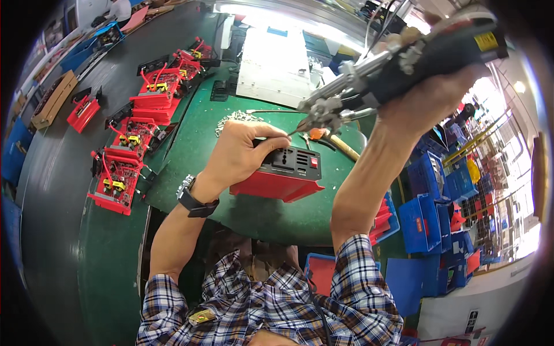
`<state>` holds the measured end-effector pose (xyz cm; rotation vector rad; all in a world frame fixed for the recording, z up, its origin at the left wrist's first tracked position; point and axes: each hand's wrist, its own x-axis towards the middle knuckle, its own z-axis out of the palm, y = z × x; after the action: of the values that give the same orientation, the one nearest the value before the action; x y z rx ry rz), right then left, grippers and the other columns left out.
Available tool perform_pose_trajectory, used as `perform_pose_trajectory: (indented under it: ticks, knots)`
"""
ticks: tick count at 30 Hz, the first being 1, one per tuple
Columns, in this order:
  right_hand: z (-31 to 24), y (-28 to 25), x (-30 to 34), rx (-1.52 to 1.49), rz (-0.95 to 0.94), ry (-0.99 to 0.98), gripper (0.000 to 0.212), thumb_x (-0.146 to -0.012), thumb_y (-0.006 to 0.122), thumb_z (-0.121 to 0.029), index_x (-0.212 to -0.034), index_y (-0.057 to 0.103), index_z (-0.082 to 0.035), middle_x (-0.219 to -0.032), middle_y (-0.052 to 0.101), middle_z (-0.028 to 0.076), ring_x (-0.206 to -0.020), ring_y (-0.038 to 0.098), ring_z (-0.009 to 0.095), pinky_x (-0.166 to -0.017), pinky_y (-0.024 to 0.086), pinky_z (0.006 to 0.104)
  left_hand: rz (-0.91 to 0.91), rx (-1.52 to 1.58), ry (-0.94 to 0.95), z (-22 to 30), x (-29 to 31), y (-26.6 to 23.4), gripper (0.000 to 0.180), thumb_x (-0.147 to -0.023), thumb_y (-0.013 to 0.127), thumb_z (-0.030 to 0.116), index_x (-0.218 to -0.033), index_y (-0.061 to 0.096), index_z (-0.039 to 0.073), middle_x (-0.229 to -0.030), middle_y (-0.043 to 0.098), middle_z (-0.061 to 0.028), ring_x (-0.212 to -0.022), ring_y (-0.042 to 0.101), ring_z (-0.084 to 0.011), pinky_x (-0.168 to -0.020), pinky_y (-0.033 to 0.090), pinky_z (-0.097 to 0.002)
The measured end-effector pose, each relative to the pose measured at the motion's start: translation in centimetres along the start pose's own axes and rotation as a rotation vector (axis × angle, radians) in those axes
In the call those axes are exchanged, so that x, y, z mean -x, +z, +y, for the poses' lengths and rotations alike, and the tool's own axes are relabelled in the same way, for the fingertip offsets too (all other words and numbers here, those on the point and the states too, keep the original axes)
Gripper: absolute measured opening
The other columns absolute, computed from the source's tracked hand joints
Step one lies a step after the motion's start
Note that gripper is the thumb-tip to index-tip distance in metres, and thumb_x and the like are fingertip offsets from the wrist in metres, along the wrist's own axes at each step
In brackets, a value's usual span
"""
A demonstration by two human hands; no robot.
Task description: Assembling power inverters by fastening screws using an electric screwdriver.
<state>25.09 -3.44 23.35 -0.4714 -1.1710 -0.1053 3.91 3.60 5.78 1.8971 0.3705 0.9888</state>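
My left hand [242,151] grips the top edge of a red device with a black socket panel [285,172], which stands on the green mat [202,127]. My right hand [430,95] is raised and closed around a black-handled powered screwdriver [398,63]. Its metal tip [300,124] points down to the left, close to the fingers of my left hand at the device's upper edge. A black watch sits on my left wrist [196,203].
Several open red units with circuit boards [121,173] lie in a row along the conveyor at left. A pile of small screws [236,118] and a wooden-handled hammer [337,144] lie on the mat. Blue bins [427,213] stand at right. A white box [274,63] sits behind.
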Motion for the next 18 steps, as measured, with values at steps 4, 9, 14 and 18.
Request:
perform_pose_trajectory:
  ticks: [4, 9, 14, 18]
  knots:
    - [-0.2, 2.1, 0.9, -0.353, -0.218, 0.174, 0.077, -0.104, 0.035, -0.071, -0.133, 0.055, -0.002, -0.086, 0.070, 0.015, -0.064, 0.066, 0.022, -0.061, 0.057, 0.0379, 0.229, 0.210, -0.019, -2.6, 0.4, -0.3, 0.013, -0.094, 0.072, 0.006, -0.099, 0.078, -0.005, -0.088, 0.078, -0.0101, -0.080, 0.074, -0.0152, -0.074, 0.057, -0.0288]
    - [2.0, 6.9, 4.3, -0.068, 0.017, 0.157, 0.068, -0.103, 0.041, -0.069, -0.132, 0.054, -0.008, -0.103, 0.070, 0.008, -0.076, 0.069, 0.020, -0.066, 0.060, 0.0325, 0.455, 0.621, -0.129, -2.9, 1.2, 0.5, 0.019, -0.098, 0.070, 0.006, -0.103, 0.071, -0.012, -0.091, 0.075, -0.0161, -0.081, 0.076, -0.0228, -0.071, 0.061, -0.0298]
    - [1.8, 9.5, 5.1, -0.132, 0.021, 0.176, 0.069, -0.104, 0.038, -0.070, -0.126, 0.057, -0.008, -0.092, 0.070, 0.010, -0.069, 0.067, 0.019, -0.061, 0.058, 0.0326, 0.452, 0.574, -0.140, -3.3, 1.2, 0.6, 0.018, -0.100, 0.066, 0.003, -0.105, 0.070, -0.014, -0.090, 0.075, -0.0151, -0.076, 0.076, -0.0226, -0.065, 0.060, -0.0288]
    - [0.3, 10.8, 6.0, -0.209, 0.030, 0.366, 0.065, -0.107, 0.036, -0.064, -0.118, 0.057, -0.004, -0.091, 0.065, 0.011, -0.053, 0.060, 0.015, -0.040, 0.048, 0.0290, 0.455, 0.609, -0.134, -3.1, 1.3, 0.7, 0.018, -0.100, 0.064, 0.002, -0.105, 0.070, -0.014, -0.091, 0.075, -0.0153, -0.077, 0.076, -0.0230, -0.065, 0.060, -0.0287]
